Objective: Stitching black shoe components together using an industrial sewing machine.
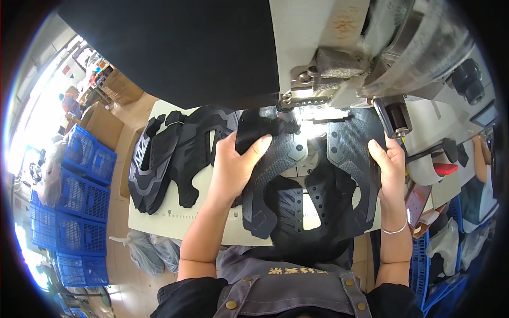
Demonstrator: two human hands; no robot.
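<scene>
A large black moulded panel (pixel 342 155), textured, with cutouts and small round holes, lies under the lit head of a sewing machine (pixel 297 40). My left hand (pixel 233 161) grips its left side, with the thumb on top near the machine's needle area. My right hand (pixel 391 161) is closed on the right edge, thumb also on top. Toward my apron the lower part of the panel (pixel 289 209) hangs over the table's front edge. Several similar black moulded pieces (pixel 199 140) overlap on the table to the left of my left hand.
A pale worktable (pixel 220 225) carries a printed ruler along its front. Stacked blue crates (pixel 85 188) and cardboard boxes (pixel 103 124) stand on the left. Plastic bags (pixel 148 254) lie on the floor. On the right are a phone (pixel 419 200) and another person's arm (pixel 481 159).
</scene>
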